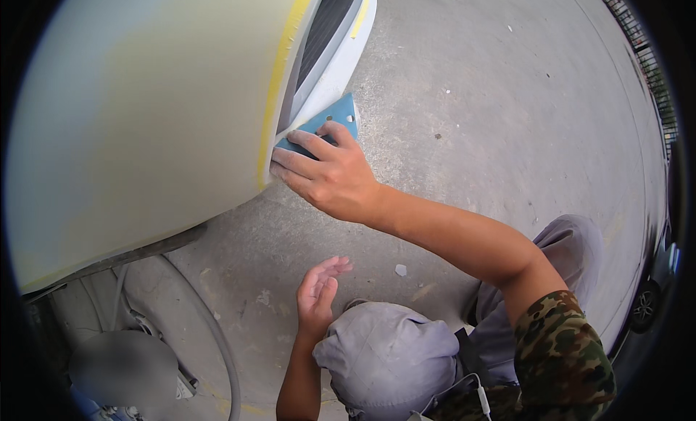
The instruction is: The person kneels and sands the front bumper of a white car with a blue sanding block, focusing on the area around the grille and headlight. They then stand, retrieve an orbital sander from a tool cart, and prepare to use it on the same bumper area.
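My right hand (330, 171) presses a blue sanding sheet with punched holes (339, 110) against the edge of a pale car body panel (174, 109), its fingers bent over the sheet. Part of the sheet is hidden under the fingers. Yellow masking tape (279, 65) runs along the panel's edge, and beside it a white curved trim piece (337, 73) borders a dark ribbed opening (325, 26). Lower down, in front of my knee, my left hand (316, 289) is held in the air with its fingers stretched out and nothing in it.
Grey concrete floor (464, 153) lies below, with small chips scattered over it. A grey hose (217, 334) curves across the lower left. My bent knees in grey trousers (388, 356) are close beneath my arms. A dark car (645, 327) stands at the far right, below a fence (645, 55).
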